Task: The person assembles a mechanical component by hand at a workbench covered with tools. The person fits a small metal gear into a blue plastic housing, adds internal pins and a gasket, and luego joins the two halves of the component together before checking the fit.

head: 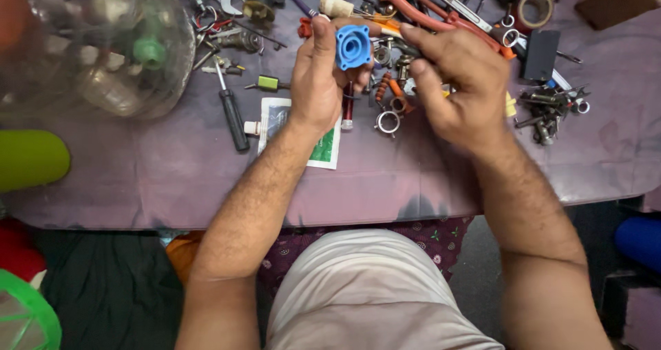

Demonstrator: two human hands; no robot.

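The left hand is closed around a blue fitting. Just beside the fitting, the right hand hovers half-curled; whether it holds anything I cannot tell. A screwdriver lies well left of the fitting.

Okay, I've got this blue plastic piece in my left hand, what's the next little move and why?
Probably bring the right hand in to the blue round fitting. The left hand pinches it above the table, open face toward the camera, while the right hand's fingers sit just beside it, apart from it. Whether they hold a small part cannot be told.
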